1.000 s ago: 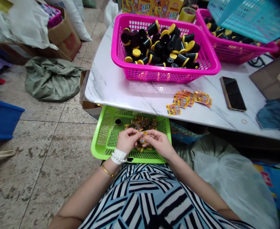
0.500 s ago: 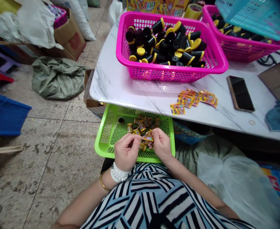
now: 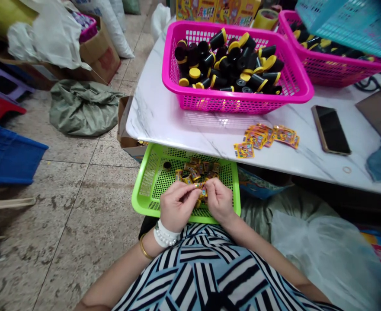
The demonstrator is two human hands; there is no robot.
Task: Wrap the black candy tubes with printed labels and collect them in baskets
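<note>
My left hand [image 3: 178, 206] and my right hand [image 3: 221, 201] are close together over the near side of a green basket [image 3: 137, 196]. Between their fingertips they pinch a small yellow-orange printed label [image 3: 199, 185], one end in each hand; the fingers hide part of it. Below and beyond the fingers, several small pieces wrapped in similar labels [image 3: 194, 174] lie in the basket. A single dark round piece [image 3: 167, 166] rests apart from them, farther left. More flat printed labels [image 3: 257, 138] lie in overlapping piles on the white table.
A pink basket [image 3: 238, 102] of black cups with yellow lids stands on the marbled table [image 3: 164, 125]. Right of it are a second pink basket [image 3: 333, 71], a blue-green basket [image 3: 349, 30] and a phone [image 3: 331, 129]. A blue crate [image 3: 11, 155] and sack [image 3: 83, 108] sit on the floor.
The label between my hands has turned, showing a narrower strip now, and my fingertips have drawn closer together. The whole view has shifted slightly.
</note>
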